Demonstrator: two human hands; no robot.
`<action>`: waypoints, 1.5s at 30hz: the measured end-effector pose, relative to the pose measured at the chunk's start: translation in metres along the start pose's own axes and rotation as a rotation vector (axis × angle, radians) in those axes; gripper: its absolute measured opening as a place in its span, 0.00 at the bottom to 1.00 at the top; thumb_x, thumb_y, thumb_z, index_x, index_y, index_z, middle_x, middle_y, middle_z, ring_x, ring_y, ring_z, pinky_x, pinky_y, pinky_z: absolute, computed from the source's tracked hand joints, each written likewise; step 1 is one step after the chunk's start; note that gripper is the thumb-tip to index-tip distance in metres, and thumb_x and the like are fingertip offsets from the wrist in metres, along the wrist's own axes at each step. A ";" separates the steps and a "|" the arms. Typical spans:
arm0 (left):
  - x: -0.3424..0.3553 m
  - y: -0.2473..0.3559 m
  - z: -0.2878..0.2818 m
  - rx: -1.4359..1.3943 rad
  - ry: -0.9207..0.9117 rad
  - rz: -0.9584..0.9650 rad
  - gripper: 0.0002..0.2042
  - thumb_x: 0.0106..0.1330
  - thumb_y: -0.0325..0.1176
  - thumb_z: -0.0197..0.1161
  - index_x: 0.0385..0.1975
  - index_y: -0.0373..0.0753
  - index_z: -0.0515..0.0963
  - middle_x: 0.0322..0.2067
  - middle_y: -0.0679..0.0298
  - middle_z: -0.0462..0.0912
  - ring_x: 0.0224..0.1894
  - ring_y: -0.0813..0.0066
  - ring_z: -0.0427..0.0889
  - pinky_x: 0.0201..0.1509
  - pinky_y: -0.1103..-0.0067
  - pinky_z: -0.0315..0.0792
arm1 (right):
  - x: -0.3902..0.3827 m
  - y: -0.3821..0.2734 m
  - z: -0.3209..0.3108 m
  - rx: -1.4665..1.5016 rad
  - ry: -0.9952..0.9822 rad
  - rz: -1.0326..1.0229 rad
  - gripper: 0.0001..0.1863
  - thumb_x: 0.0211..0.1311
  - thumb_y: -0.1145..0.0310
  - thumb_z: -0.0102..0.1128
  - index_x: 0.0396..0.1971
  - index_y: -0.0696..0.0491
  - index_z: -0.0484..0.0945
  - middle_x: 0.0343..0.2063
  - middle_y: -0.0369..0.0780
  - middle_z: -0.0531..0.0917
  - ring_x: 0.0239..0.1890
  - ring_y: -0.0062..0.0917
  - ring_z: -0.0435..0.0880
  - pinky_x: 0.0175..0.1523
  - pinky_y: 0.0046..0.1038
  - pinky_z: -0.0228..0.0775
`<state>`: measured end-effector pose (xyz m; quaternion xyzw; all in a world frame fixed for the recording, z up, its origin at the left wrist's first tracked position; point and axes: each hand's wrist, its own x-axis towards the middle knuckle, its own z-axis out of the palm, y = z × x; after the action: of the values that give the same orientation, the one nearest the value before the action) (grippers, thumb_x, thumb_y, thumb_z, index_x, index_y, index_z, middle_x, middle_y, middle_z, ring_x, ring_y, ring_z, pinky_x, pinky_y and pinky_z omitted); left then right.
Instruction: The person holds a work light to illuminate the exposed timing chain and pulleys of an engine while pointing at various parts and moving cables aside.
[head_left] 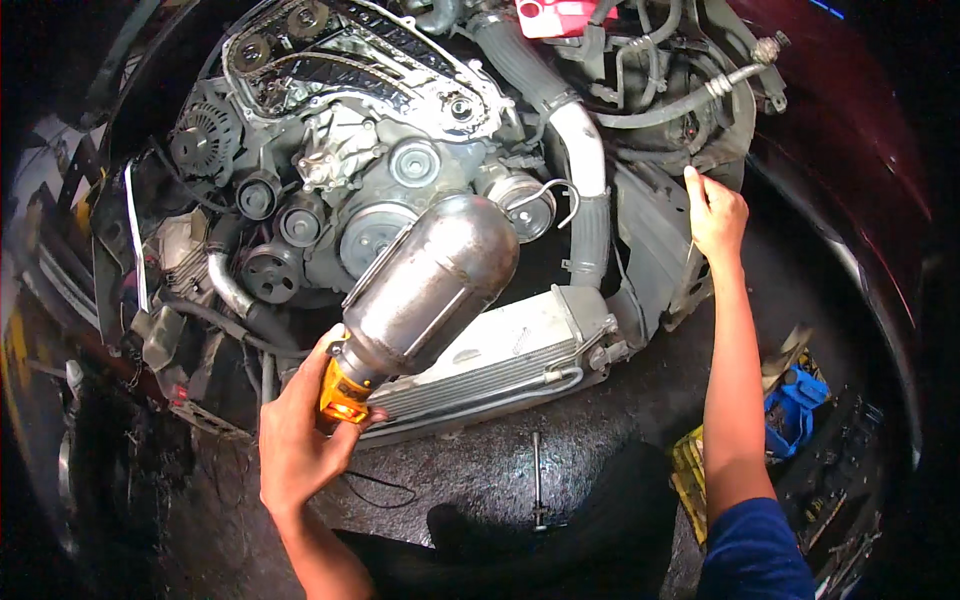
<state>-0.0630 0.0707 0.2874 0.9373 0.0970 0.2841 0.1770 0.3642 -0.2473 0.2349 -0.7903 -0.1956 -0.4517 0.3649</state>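
My left hand [300, 430] grips a yellow work light [345, 398] below the engine [370, 190], aimed at it. My right hand [716, 215], fingers loosely curled, touches the liner [655, 240] right of the engine. Timing chain [330, 70] exposed; reassembly outstanding.

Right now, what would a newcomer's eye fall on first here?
The big grey metal canister at centre, tilted up across the engine, with the left hand gripping its yellow end. Behind it, the exposed pulleys and timing chain fill the upper left. At right, the right hand reaches up to the dark panel by the red bodywork.
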 end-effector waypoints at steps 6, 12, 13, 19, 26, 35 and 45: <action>0.001 -0.003 -0.002 0.027 0.053 0.083 0.37 0.51 0.24 0.73 0.66 0.36 0.72 0.50 0.47 0.86 0.51 0.50 0.88 0.52 0.67 0.82 | 0.000 0.001 0.001 0.016 0.024 -0.013 0.26 0.74 0.52 0.58 0.20 0.58 0.75 0.19 0.50 0.78 0.22 0.50 0.78 0.30 0.44 0.65; 0.000 0.001 -0.003 0.040 0.019 0.015 0.40 0.51 0.34 0.83 0.65 0.34 0.72 0.52 0.51 0.86 0.55 0.64 0.87 0.56 0.73 0.78 | 0.000 -0.001 -0.001 -0.006 -0.011 0.008 0.26 0.74 0.51 0.57 0.21 0.57 0.77 0.20 0.49 0.79 0.23 0.49 0.78 0.31 0.44 0.66; 0.000 0.003 -0.003 0.043 0.014 0.000 0.40 0.51 0.34 0.83 0.65 0.34 0.72 0.51 0.51 0.86 0.55 0.64 0.87 0.56 0.73 0.78 | 0.000 -0.001 -0.001 -0.010 -0.010 0.013 0.26 0.74 0.51 0.57 0.21 0.57 0.77 0.20 0.49 0.79 0.23 0.49 0.78 0.31 0.44 0.66; -0.001 0.003 -0.001 0.009 -0.002 -0.030 0.40 0.52 0.33 0.82 0.66 0.34 0.71 0.51 0.52 0.87 0.53 0.70 0.86 0.57 0.74 0.77 | 0.001 0.002 -0.001 -0.033 -0.051 0.032 0.27 0.74 0.49 0.56 0.21 0.56 0.78 0.21 0.48 0.80 0.25 0.49 0.80 0.33 0.45 0.68; -0.002 -0.001 0.000 -0.013 -0.027 -0.067 0.41 0.51 0.28 0.81 0.67 0.33 0.69 0.53 0.52 0.85 0.52 0.73 0.84 0.58 0.74 0.76 | 0.001 -0.002 -0.002 -0.051 -0.043 0.045 0.27 0.74 0.49 0.55 0.20 0.56 0.78 0.20 0.48 0.81 0.26 0.49 0.82 0.33 0.46 0.69; -0.001 0.000 0.002 0.004 0.050 0.042 0.39 0.49 0.26 0.82 0.64 0.29 0.72 0.45 0.48 0.87 0.45 0.65 0.90 0.50 0.73 0.80 | 0.001 0.003 0.000 -0.054 -0.029 0.040 0.28 0.73 0.47 0.56 0.20 0.56 0.79 0.21 0.49 0.82 0.26 0.49 0.82 0.33 0.46 0.70; -0.001 -0.004 0.004 -0.036 0.024 -0.009 0.39 0.52 0.29 0.82 0.65 0.30 0.70 0.48 0.50 0.86 0.48 0.67 0.85 0.53 0.74 0.77 | 0.001 0.007 0.002 -0.059 -0.021 0.037 0.29 0.73 0.46 0.56 0.19 0.55 0.79 0.20 0.49 0.81 0.25 0.50 0.82 0.31 0.46 0.69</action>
<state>-0.0620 0.0733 0.2818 0.9300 0.0981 0.2964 0.1940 0.3703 -0.2501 0.2325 -0.8089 -0.1715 -0.4421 0.3476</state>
